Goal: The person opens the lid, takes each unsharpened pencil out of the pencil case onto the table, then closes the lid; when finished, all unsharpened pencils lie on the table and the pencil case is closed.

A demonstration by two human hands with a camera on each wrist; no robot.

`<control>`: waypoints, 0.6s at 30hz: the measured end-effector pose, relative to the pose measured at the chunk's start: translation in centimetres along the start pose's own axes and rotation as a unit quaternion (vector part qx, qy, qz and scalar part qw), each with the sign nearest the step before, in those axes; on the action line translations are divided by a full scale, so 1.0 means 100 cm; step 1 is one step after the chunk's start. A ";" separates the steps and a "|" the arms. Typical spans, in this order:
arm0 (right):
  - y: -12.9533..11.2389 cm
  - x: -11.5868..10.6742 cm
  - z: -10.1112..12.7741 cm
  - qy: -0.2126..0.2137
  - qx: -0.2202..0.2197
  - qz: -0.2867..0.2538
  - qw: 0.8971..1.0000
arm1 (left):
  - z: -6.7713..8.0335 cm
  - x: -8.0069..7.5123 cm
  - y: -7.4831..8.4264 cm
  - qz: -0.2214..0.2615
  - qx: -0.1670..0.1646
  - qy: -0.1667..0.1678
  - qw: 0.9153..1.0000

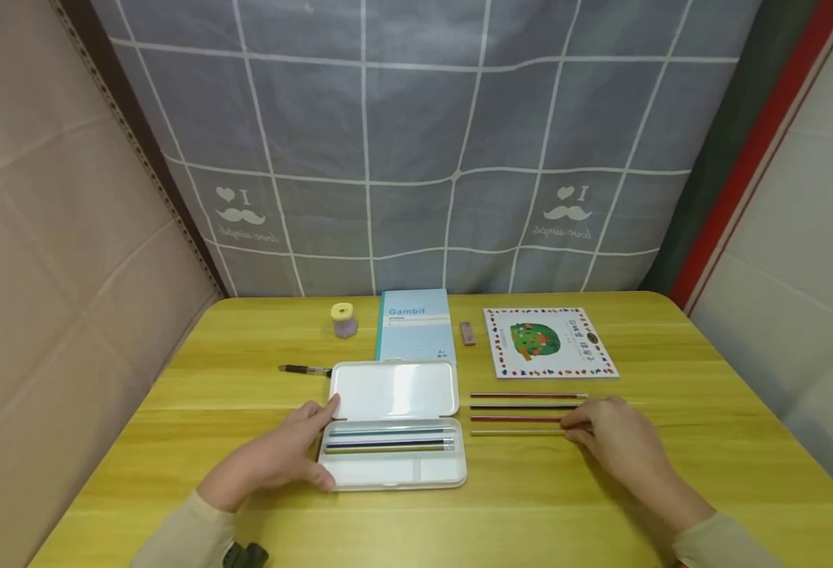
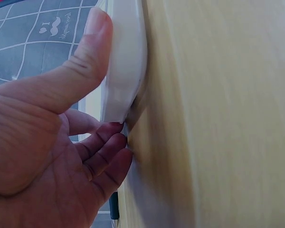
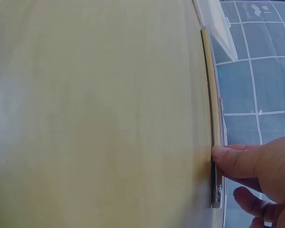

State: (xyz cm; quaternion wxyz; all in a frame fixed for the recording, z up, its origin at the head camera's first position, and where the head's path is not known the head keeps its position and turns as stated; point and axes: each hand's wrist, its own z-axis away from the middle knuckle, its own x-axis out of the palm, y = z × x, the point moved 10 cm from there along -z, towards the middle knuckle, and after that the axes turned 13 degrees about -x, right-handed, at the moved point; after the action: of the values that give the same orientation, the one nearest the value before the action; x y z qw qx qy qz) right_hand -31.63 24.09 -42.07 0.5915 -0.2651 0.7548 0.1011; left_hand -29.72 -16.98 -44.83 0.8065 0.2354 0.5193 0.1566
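A white pencil case [image 1: 429, 472] lies with its lid [image 1: 395, 390] swung back, several pencils [image 1: 388, 447] lined up in its tray. My left hand [image 1: 282, 456] grips the case's left end, thumb on the front corner and index finger by the lid; in the left wrist view the other fingers curl at its end. To the right, several more pencils [image 1: 523, 395] lie in a row on the table. My right hand [image 1: 622, 438] pinches the nearest pencil [image 1: 512, 432] by its right end, and the right wrist view has the thumb against this pencil [image 3: 213, 123].
Behind the case lie a light blue notebook [image 1: 416, 319] and an eraser [image 1: 467, 333]. A picture book [image 1: 551, 343] is at the back right. A yellow-topped sharpener [image 1: 343, 319] and a black pen [image 1: 303, 369] sit left. Cloth [image 1: 416, 118] hangs behind the table.
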 end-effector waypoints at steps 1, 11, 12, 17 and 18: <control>-0.001 -0.001 0.000 0.001 0.000 0.001 1.000 | 0.000 0.000 0.000 0.000 0.001 -0.001 1.000; -0.015 -0.011 -0.006 0.027 -0.005 -0.009 1.000 | -0.001 -0.001 0.001 0.004 -0.003 -0.004 1.000; -0.018 -0.013 -0.008 0.034 -0.009 -0.012 0.999 | -0.001 -0.001 0.001 0.005 -0.004 -0.005 1.000; -0.036 -0.014 -0.024 0.040 -0.027 -0.028 0.998 | -0.001 -0.002 0.001 0.003 -0.012 -0.008 1.000; -0.040 -0.013 -0.028 0.036 -0.028 -0.029 0.999 | -0.001 -0.002 0.000 0.003 -0.014 -0.009 1.000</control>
State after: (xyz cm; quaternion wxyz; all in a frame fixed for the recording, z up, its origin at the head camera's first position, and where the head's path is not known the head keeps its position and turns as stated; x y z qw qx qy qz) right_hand -31.65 19.81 -39.39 0.5590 -0.3066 0.7644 0.0955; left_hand -29.86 -17.01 -44.73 0.8135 0.2272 0.5094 0.1645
